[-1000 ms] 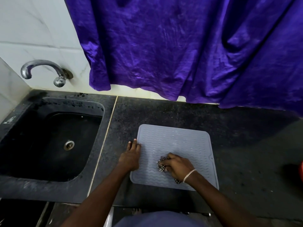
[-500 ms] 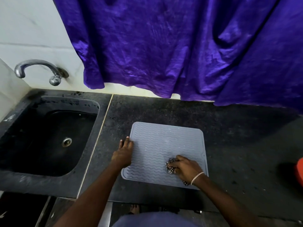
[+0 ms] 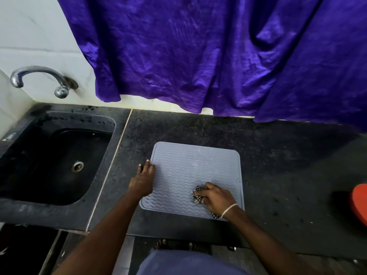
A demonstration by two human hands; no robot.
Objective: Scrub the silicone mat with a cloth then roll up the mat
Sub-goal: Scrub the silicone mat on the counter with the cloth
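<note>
dark speckled countertop [image 3: 278,175] fills the lower half of the head view, with a purple curtain [image 3: 198,56] hanging down the white tiled wall [image 3: 29,26] behind it, its hem ending just above the counter's back edge. off to the left, a black sink [image 3: 29,207] is set into the counter, its metal drain [image 3: 77,166] showing at the bottom, and a chrome tap [image 3: 39,73] curves out from the wall above it.

centre stage now: the grey silicone mat [image 3: 188,161] lies flat on the counter, just right of the pale seam beside the sink, wavy ridges facing up, all four rounded corners down. the left hand [image 3: 142,181] rests on the mat's left edge, fingers straight and close together, palm down, part on the mat and part on the bare counter. the right hand [image 3: 215,197] is over the mat's near right area, fingers curled round a bunched black-and-white checked cloth [image 3: 197,195] and pressing it onto the ridges; a bit of that cloth peeks out under the wrist too. a thin bracelet [image 3: 229,209] sits on that wrist.

at the far right edge of the view, a red object [image 3: 360,201] sits on the counter, cut off by the frame, well apart from the mat.
</note>
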